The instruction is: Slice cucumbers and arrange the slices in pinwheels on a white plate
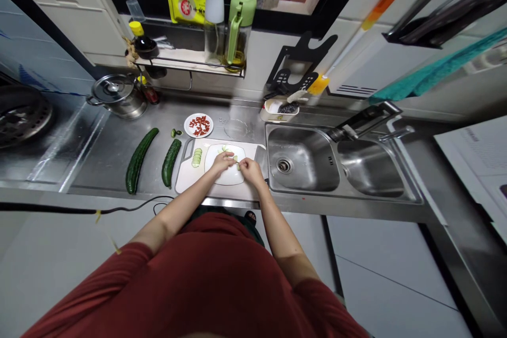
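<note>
Over a white plate (225, 178) on the cutting board (184, 182), my two hands meet at thin pale green cucumber slices (236, 159). My left hand (223, 162) has its fingers closed at the near slice. From the other side my right hand (251, 170) pinches the edge of a slice. A few more slices lie at the plate's far side. Left of the plate, a neat row of overlapping cucumber slices (197, 157) rests on the board. A knife with a wide blade (260, 154) lies along the board's right end, partly hidden by my right hand.
Two whole cucumbers (141, 161) (171, 163) and cut cucumber ends (176, 132) lie left of the board. Behind it stands a plate of chopped red pieces (198, 125). A double sink (304, 161) is right; a lidded pot (118, 96) stands back left. Bottles fill the shelf (190, 58).
</note>
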### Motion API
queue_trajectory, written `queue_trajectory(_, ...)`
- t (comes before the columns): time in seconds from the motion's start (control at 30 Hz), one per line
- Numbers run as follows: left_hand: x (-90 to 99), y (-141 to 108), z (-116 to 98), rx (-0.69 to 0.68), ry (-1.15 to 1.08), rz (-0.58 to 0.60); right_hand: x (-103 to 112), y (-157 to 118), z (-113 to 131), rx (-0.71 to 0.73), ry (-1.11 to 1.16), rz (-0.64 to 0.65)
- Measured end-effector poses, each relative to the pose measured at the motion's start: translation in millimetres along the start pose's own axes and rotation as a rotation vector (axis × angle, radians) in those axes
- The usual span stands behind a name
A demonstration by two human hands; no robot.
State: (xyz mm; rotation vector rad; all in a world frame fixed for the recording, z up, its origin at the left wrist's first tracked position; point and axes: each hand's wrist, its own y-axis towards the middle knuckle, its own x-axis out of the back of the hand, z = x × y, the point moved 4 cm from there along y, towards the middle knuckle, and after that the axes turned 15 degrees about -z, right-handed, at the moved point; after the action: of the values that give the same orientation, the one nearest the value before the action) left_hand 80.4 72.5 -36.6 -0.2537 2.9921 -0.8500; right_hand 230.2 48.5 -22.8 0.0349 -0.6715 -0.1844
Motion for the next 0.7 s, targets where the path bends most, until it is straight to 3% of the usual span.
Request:
queue_trajectory(0.4,-16.0,24,14,-0.114,0.185,-0.002,3,-1,3,0.035,-0.300,-0.010)
queue_trajectory(0.7,-13.0,17,-3,-0.439,0.505,-0.081,-3,-7,4,0.070,-0.448,-0.049)
